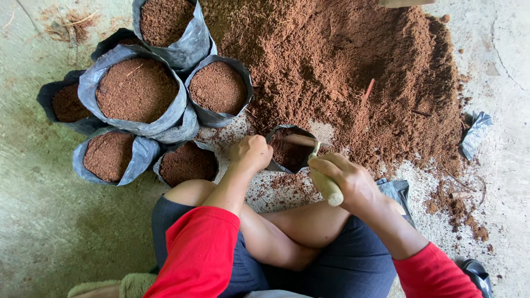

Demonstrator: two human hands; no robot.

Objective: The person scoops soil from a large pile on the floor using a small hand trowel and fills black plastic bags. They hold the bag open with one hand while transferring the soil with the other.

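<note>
Seated person in red sleeves works on concrete floor [44, 221] beside brown soil heap [342, 66]. Left hand [251, 153] grips rim of small black grow bag [290, 149], partly filled. Right hand [345, 176] clasps pale-handled scoop [323, 179], tip over bag's mouth. Filled bags [135, 91] cluster left.

Soft, even daylight, faint shadows, sharp focus, slight wide-angle distortion.
</note>
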